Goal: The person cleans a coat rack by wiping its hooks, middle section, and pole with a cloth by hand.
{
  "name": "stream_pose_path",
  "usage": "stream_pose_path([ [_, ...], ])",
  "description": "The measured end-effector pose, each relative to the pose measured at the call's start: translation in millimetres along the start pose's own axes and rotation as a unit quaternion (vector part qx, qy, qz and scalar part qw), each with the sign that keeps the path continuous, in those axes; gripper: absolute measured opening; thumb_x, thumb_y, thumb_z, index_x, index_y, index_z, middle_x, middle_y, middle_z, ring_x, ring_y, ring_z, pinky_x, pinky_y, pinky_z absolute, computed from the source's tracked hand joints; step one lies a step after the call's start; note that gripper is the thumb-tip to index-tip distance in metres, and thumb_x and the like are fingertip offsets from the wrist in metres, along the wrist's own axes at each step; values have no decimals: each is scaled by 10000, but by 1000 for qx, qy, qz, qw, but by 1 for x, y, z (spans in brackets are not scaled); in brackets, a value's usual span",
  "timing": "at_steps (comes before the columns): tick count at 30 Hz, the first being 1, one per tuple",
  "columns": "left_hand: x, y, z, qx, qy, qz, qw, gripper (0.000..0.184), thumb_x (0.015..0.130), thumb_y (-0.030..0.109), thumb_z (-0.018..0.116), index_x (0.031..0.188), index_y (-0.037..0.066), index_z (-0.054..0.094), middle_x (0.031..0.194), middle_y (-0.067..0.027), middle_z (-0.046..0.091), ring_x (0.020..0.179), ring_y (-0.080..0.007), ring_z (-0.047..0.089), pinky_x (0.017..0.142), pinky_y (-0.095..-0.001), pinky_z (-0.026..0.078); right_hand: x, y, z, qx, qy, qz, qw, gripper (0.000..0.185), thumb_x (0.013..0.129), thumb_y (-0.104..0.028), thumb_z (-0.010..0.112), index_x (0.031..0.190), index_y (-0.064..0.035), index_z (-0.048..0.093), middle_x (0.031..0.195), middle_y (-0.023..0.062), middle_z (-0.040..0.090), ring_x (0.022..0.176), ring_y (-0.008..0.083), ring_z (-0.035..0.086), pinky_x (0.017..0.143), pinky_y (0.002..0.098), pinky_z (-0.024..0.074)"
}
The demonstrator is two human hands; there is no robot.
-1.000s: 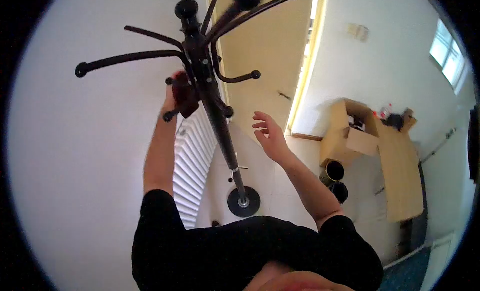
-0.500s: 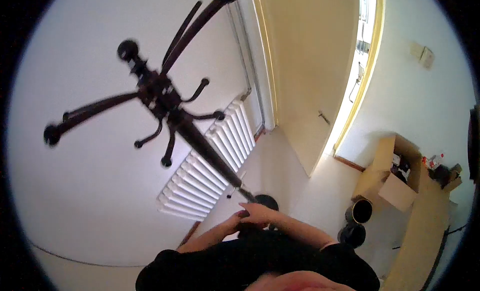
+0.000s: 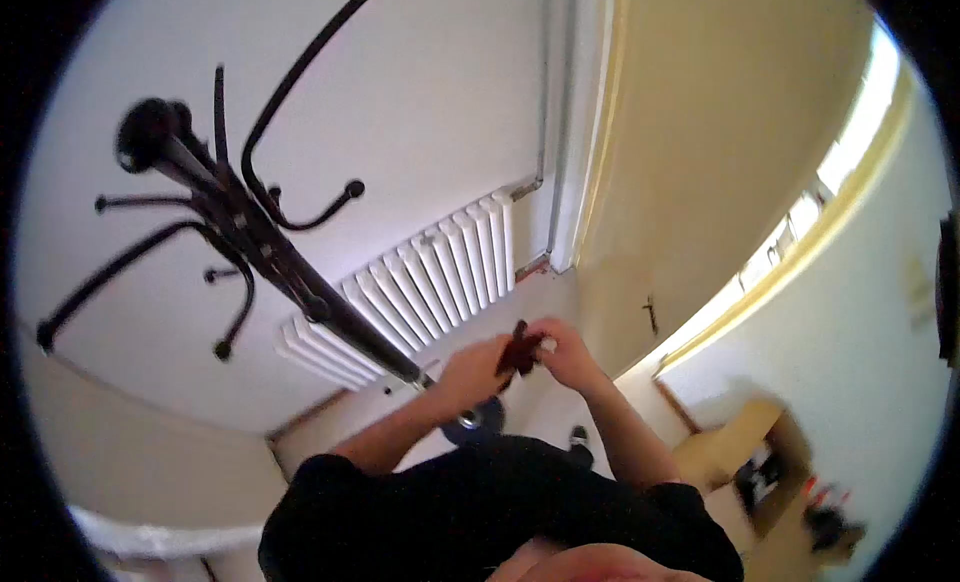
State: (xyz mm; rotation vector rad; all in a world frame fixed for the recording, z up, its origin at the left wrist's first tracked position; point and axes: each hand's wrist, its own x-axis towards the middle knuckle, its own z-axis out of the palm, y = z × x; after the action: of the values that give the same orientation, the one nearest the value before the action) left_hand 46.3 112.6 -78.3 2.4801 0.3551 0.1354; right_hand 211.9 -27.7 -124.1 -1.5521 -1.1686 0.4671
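My left hand (image 3: 474,376) is closed on a small dark reddish-brown object (image 3: 520,354), blurred, whose kind I cannot make out. On its other side my right hand (image 3: 566,354) pinches the object, near a small bright spot by the fingertips. Behind my left hand stands a dark brown coat rack (image 3: 330,307), its curved hooks spread across the upper left of the head view. The rack's round dark base (image 3: 478,424) shows on the floor below my hands, partly hidden by my left arm.
A white radiator (image 3: 430,267) lines the wall behind the rack. To the right is a pale yellow door (image 3: 690,162) with a bright gap beside it. An open cardboard box (image 3: 715,447) with mixed things in it sits lower right, blurred.
My hands, earlier close together low in front of my body, have risen and moved apart, with the reddish-brown object now visible between them. The view has turned, shifting the door rightward.
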Motion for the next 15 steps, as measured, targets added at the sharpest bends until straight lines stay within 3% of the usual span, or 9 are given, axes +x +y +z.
stream_pose_path([
  [1,8,15,-3,-19,50,-16,998,478,824,322,763,1175,60,572,1034,-198,678,982,-396,657,841,-478,512,17,5,-14,-7,27,-62,998,305,780,55,676,1072,-31,655,1011,131,665,1012,249,655,905,343,512],
  [3,26,49,-22,-17,46,-82,995,485,814,307,773,1180,47,589,1052,-210,677,978,-395,657,838,-468,517,51,2,-48,-7,-15,-120,993,285,824,51,632,1097,-28,644,1097,141,664,1053,264,649,906,347,509],
  [4,32,66,-30,-38,36,-116,992,446,841,259,757,1185,29,591,1038,-192,683,937,-311,684,819,-427,525,68,5,-61,-24,-28,-146,989,276,841,46,619,1106,-26,642,1096,144,671,1043,278,655,902,352,511],
  [5,33,70,-32,-103,70,-141,982,425,858,256,742,1183,24,595,997,-187,686,903,-294,682,809,-417,524,83,2,-65,-39,-33,-174,983,267,858,41,605,1115,-24,640,1095,148,677,1034,292,661,897,356,512],
  [7,38,70,-35,-225,139,-169,949,385,893,249,713,1177,15,602,913,-176,693,836,-261,679,789,-397,521,106,-23,-75,46,-98,-102,989,233,900,10,578,1123,-16,639,1070,167,688,1002,323,671,883,369,517],
  [8,39,73,-38,-255,201,-169,930,352,928,204,666,1208,5,591,971,-156,697,902,-190,656,831,-347,513,119,-32,-81,80,-128,-62,987,219,921,-6,565,1127,-11,638,1057,176,694,986,338,675,876,375,519],
  [9,39,62,-38,-270,245,-144,920,350,912,131,671,1231,10,594,1066,-137,689,983,-181,643,880,-333,505,132,-37,-79,69,-137,-91,984,210,932,-19,560,1127,-5,637,1033,184,695,966,346,677,867,379,520],
  [12,23,90,-62,-134,397,-113,901,412,821,9,726,1219,17,621,1075,-110,664,1000,-214,653,900,-330,510,149,-45,-64,71,-178,-171,966,196,957,-80,563,1111,15,640,979,218,690,902,362,676,820,384,519],
  [15,6,102,-83,-3,460,-201,865,408,799,34,763,1188,22,641,1048,-103,662,969,-209,664,866,-321,527,169,-56,-61,100,-474,-57,873,286,903,-154,657,1130,19,658,938,135,716,895,210,676,783,377,516],
])
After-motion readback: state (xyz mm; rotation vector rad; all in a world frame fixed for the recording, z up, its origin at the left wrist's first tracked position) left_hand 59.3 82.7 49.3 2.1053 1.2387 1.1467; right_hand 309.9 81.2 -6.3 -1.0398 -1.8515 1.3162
